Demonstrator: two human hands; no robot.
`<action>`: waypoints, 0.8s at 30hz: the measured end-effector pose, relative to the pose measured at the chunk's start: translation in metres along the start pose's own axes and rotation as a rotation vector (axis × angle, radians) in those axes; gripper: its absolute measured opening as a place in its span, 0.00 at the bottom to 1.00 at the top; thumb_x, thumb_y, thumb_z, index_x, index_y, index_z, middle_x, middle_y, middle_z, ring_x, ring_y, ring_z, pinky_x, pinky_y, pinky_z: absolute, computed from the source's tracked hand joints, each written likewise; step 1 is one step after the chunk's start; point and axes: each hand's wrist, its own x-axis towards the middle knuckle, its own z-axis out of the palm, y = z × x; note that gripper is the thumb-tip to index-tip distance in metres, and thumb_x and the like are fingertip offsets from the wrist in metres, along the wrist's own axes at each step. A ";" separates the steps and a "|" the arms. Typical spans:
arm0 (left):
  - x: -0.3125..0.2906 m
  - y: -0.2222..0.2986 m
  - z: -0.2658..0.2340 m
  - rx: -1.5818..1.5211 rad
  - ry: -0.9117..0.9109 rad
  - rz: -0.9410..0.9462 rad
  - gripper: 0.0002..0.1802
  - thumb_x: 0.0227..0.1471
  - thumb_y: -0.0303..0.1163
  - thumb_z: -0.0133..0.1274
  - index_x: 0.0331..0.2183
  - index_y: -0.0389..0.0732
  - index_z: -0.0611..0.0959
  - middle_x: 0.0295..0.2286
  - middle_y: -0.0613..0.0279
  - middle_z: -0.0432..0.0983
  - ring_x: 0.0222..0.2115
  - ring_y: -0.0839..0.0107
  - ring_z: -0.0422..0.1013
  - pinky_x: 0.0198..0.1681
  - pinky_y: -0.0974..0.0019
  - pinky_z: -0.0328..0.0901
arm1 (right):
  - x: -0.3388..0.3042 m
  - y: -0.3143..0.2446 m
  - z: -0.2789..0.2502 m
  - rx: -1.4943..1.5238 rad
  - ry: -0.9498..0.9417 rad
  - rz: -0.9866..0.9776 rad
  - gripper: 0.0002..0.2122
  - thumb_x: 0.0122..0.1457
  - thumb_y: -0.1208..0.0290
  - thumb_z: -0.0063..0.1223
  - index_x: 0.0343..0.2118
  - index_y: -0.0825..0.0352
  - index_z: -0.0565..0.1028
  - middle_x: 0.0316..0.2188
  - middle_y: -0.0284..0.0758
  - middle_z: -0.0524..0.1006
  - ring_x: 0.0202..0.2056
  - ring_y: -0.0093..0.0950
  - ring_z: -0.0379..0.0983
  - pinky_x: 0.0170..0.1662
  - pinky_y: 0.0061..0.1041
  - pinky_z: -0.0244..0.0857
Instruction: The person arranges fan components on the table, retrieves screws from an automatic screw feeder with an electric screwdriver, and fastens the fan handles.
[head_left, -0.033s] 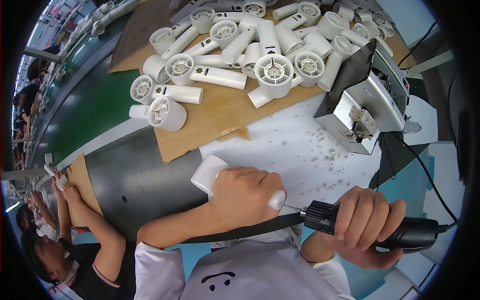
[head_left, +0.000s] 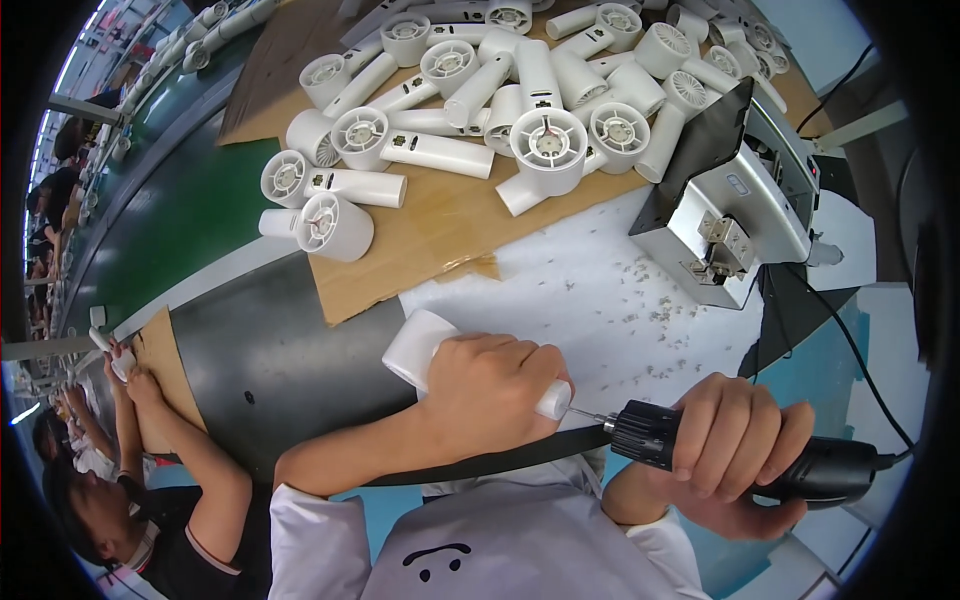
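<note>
Two hands busy; left hand [head_left: 495,385] clenched around white fan housing [head_left: 425,350], right hand [head_left: 735,440] gripping black electric screwdriver [head_left: 800,470], bit at its end

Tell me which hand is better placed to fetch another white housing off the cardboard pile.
Left, probably. The left hand lies nearer the cardboard pile and holds only a white housing; the right hand grips the electric screwdriver.

Matt white plastic fan housing [head_left: 425,350], matt black plastic screwdriver [head_left: 800,470], rough brown cardboard [head_left: 440,230].
</note>
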 end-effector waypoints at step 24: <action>0.005 -0.002 -0.005 0.013 -0.145 -0.088 0.08 0.30 0.31 0.60 0.20 0.43 0.77 0.14 0.62 0.72 0.15 0.62 0.71 0.17 0.61 0.63 | 0.048 -0.028 -0.025 -0.411 -0.237 0.044 0.15 0.58 0.56 0.51 0.29 0.62 0.63 0.17 0.28 0.66 0.17 0.21 0.61 0.24 0.23 0.58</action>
